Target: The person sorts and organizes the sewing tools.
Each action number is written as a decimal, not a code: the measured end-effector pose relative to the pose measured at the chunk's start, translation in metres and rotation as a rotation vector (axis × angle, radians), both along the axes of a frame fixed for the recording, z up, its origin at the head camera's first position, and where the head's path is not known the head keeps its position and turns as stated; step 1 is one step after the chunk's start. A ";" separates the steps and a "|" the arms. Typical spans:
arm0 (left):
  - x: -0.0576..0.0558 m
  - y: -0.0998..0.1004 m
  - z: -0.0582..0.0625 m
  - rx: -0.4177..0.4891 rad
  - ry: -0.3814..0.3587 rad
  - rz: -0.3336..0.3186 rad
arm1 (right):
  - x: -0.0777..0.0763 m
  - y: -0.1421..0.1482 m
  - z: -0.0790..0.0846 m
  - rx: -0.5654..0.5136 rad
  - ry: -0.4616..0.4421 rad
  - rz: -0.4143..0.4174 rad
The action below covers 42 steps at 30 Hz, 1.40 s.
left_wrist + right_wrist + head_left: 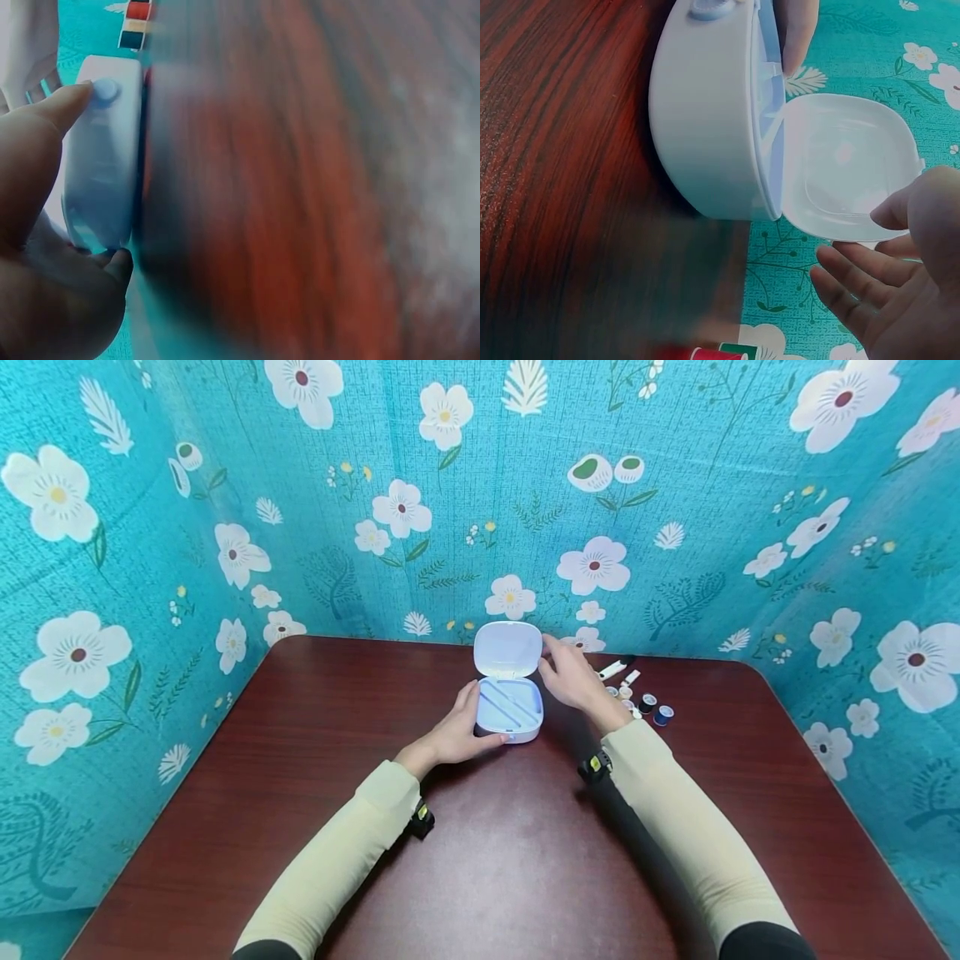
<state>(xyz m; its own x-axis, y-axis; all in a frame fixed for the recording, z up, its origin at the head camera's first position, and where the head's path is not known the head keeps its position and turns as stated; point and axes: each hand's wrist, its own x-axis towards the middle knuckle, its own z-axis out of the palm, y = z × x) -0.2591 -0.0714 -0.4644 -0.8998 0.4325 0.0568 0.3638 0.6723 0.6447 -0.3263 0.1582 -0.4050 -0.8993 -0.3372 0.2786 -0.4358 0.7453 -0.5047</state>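
A small pale-blue plastic box (517, 737) stands on the table with its hinged lid (507, 647) raised. Inside, the tray shows slanted dividers; what it may contain is too small to tell. My left hand (453, 733) grips the box from the left, with the thumb by the round front button (106, 91) and the fingers along the side. At the lid's right edge is my right hand (573, 678). In the right wrist view its thumb lies on the lid's inner face (840, 169), with fingers behind the edge, pinching it.
Right of the box lie several thread spools, among them a black spool (647, 702) and a blue spool (664, 716). A slim white item (612, 670) lies behind them. A flowered teal cloth (450, 527) hangs beyond the brown table (360, 693).
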 end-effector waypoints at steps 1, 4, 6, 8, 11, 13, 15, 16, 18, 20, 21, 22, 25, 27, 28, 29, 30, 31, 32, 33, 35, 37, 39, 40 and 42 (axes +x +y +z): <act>0.000 0.001 0.000 -0.005 0.000 0.008 | 0.000 0.000 0.001 0.003 -0.004 0.006; 0.001 0.004 -0.001 -0.008 0.000 0.034 | 0.001 -0.001 0.002 0.013 -0.012 0.021; 0.002 0.006 -0.001 -0.001 0.002 0.055 | 0.001 -0.001 0.003 0.019 -0.013 0.030; 0.002 0.009 -0.001 0.015 0.001 0.073 | 0.000 0.000 0.003 0.019 -0.010 0.042; 0.002 0.012 0.000 0.033 0.001 0.096 | 0.000 0.002 0.003 0.017 -0.004 0.057; 0.003 0.013 0.001 0.041 -0.004 0.101 | -0.001 0.004 0.001 0.023 -0.007 0.066; 0.005 0.013 0.002 0.038 -0.009 0.098 | -0.001 0.005 -0.002 0.043 -0.019 0.073; 0.006 0.013 0.002 0.039 -0.013 0.094 | -0.001 0.006 -0.004 0.058 -0.034 0.070; 0.007 0.012 0.003 0.044 -0.016 0.084 | -0.001 0.007 -0.006 0.096 -0.054 0.062; 0.008 0.012 0.002 0.048 -0.011 0.075 | 0.000 0.007 -0.008 0.132 -0.074 0.050; 0.008 0.011 0.002 0.050 -0.011 0.071 | 0.001 0.007 -0.008 0.149 -0.080 0.039; 0.007 0.011 0.002 0.051 -0.009 0.069 | 0.002 0.007 -0.007 0.168 -0.084 0.029; 0.007 0.010 0.002 0.052 -0.009 0.066 | 0.005 0.006 -0.005 0.217 -0.081 -0.003; 0.007 0.009 0.003 0.053 -0.011 0.065 | 0.007 0.006 -0.003 0.253 -0.072 -0.030; 0.007 0.009 0.003 0.054 -0.013 0.063 | 0.008 0.005 -0.002 0.269 -0.065 -0.041; 0.007 0.009 0.002 0.054 -0.012 0.061 | 0.009 0.005 -0.001 0.280 -0.059 -0.052; 0.007 0.008 0.003 0.054 -0.012 0.060 | 0.010 0.005 0.000 0.289 -0.049 -0.059; 0.007 0.008 0.003 0.053 -0.011 0.057 | 0.011 0.005 0.001 0.295 -0.039 -0.066; 0.007 0.008 0.003 0.051 -0.009 0.055 | 0.012 0.004 0.002 0.297 -0.028 -0.068; 0.007 0.008 0.003 0.049 -0.009 0.054 | 0.013 0.004 0.002 0.296 -0.017 -0.069; 0.007 0.007 0.003 0.047 -0.011 0.051 | 0.015 0.003 0.004 0.287 0.002 -0.064; 0.007 0.007 0.004 0.047 -0.014 0.048 | 0.017 0.001 0.005 0.278 0.019 -0.047; 0.008 0.007 0.004 0.047 -0.017 0.044 | 0.020 -0.002 0.006 0.259 0.025 0.000; 0.008 0.007 0.004 0.046 -0.019 0.040 | 0.021 -0.003 0.006 0.244 0.023 0.032; 0.009 0.007 0.004 0.050 -0.018 0.034 | 0.024 -0.006 0.005 0.220 0.014 0.101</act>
<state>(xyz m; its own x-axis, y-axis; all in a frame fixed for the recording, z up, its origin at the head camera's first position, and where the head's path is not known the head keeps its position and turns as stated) -0.2505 -0.0645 -0.4601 -0.9150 0.3987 0.0615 0.3294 0.6506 0.6842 -0.3027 0.1525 -0.3997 -0.8547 -0.4789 0.2005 -0.5192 0.7890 -0.3286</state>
